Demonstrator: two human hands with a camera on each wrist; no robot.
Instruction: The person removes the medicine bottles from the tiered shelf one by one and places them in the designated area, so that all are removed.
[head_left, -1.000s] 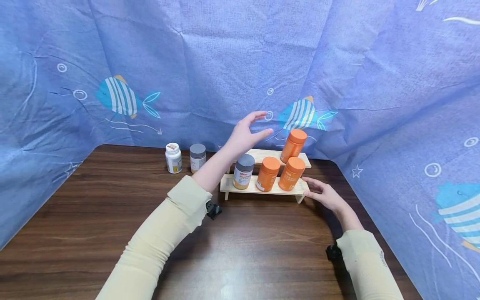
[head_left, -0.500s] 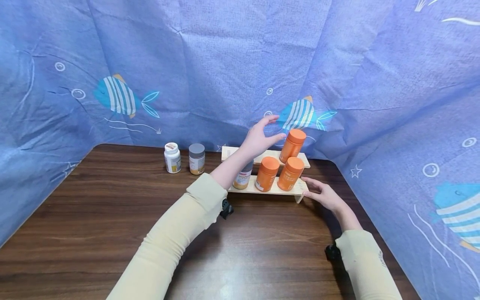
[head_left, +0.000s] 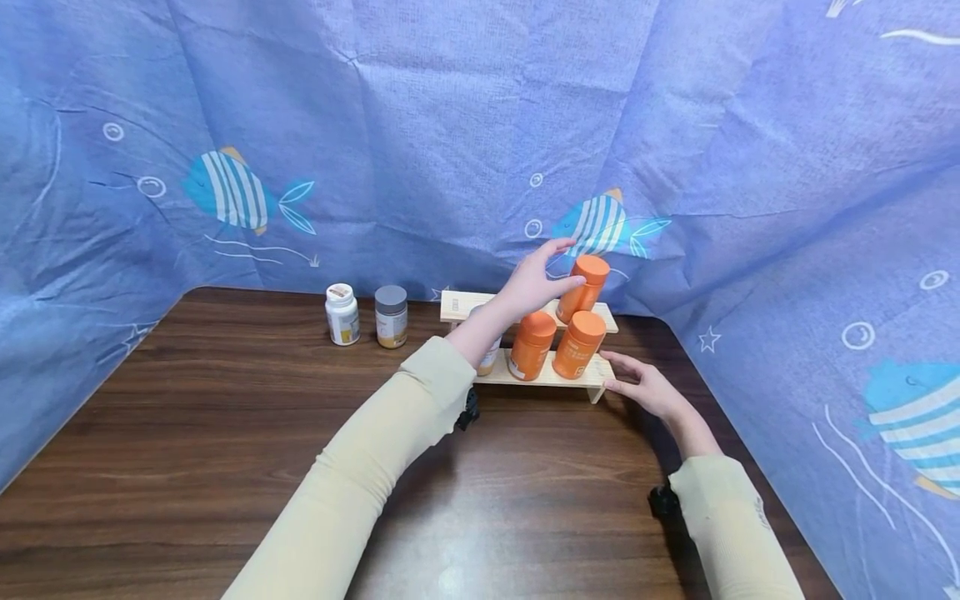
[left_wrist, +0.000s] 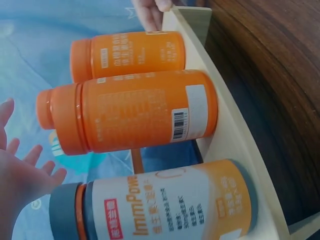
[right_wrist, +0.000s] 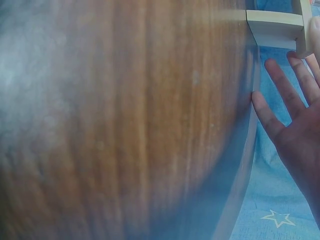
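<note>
— While we go down the list: where does each of your hands sit?

— Item one, my left hand (head_left: 534, 282). It is spread, fingers straight and apart, reaching over the small two-step rack of pale wood (head_left: 525, 375). The thumb lies just beside the orange plastic bottle with the orange cap on the upper step (head_left: 584, 287); whether it touches, I cannot tell. Nothing is grasped. The left wrist view shows the fingers loose against the blue cloth.

— And the other?

— Item two, my right hand (head_left: 643, 387). It lies flat with relaxed fingers at the right end of the rack's lower step, fingertips at the wood. It holds nothing.

— The bottles on the rack?

— Upper step: that one orange bottle, upright, towards the right end. Lower step, right to left: an orange bottle with orange cap (head_left: 578, 343), a second of the same kind (head_left: 532, 345) just beside it, then a white-and-orange labelled jar with a grey cap (left_wrist: 160, 207), mostly hidden behind my left forearm in the head view.

— Off the rack?

— Two upright on the dark wooden table (head_left: 187, 433), well to the left of the rack: a white bottle with a white cap (head_left: 342, 314) and a grey-capped jar (head_left: 391, 316) just beside it. Blue cloth printed with striped fish (head_left: 450, 125) hangs behind and along both sides.
</note>
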